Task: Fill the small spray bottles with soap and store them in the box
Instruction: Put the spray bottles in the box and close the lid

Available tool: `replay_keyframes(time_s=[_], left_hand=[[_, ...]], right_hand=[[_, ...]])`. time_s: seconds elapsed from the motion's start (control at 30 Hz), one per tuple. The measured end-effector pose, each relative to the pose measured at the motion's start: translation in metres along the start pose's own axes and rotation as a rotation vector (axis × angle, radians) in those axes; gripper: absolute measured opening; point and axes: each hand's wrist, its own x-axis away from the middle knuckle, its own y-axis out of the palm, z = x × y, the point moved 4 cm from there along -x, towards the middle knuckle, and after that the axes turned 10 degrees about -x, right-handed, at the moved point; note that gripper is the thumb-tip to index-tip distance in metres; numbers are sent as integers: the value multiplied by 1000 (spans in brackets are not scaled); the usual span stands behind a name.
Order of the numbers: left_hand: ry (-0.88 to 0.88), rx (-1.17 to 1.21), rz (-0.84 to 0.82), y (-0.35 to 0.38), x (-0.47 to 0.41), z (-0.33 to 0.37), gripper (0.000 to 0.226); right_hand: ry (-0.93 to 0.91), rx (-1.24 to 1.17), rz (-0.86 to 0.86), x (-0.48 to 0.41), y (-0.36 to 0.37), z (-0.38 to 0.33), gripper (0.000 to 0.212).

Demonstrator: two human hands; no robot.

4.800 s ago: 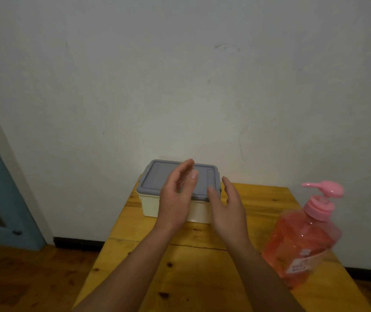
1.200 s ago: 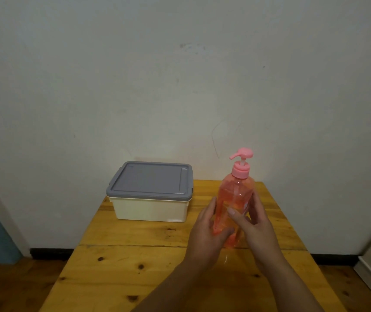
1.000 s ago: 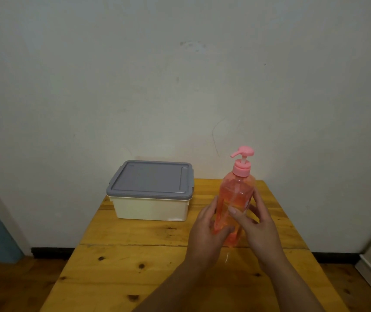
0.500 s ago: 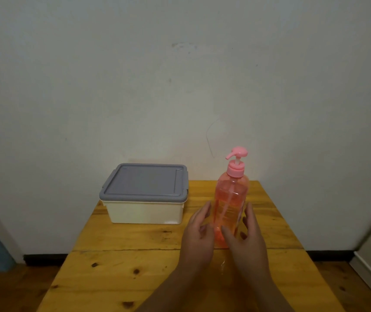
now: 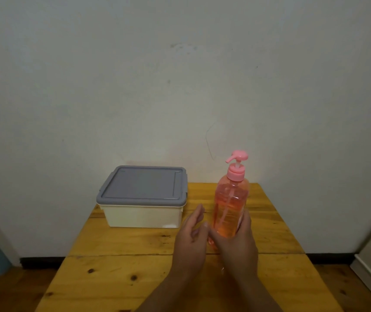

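Pink-capped clear plastic pump bottle (image 5: 229,210) of orange-pink soap stands upright on the yellow knotty wooden table (image 5: 117,244), its lower part gripped by the right hand (image 5: 236,246), thumb and fingers curled round it. Just beside it the left hand (image 5: 190,242) holds nothing, fingers straight and relaxed. At the bottle's left, a cream plastic box (image 5: 141,216) with its grey lid (image 5: 144,185) on sits against the white wall (image 5: 180,86).

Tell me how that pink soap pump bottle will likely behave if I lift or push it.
The soap bottle looks nearly full of pink liquid, so it is probably heavy for its size. Tall and narrow with a pump head on top, it may tip if pushed high up. Its smooth clear plastic could be slippery; the right hand cups it low.
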Motion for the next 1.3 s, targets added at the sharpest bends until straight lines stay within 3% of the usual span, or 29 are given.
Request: replay_keyframes(time_s=[0.77, 1.3], left_hand=[[-9, -6, -51, -10, -14, -12, 46], [2, -25, -69, -8, -26, -16, 44]], right_hand=[[-25, -94, -172, -72, 24, 5, 74], [-44, -115, -225, -114, 45, 10, 74]])
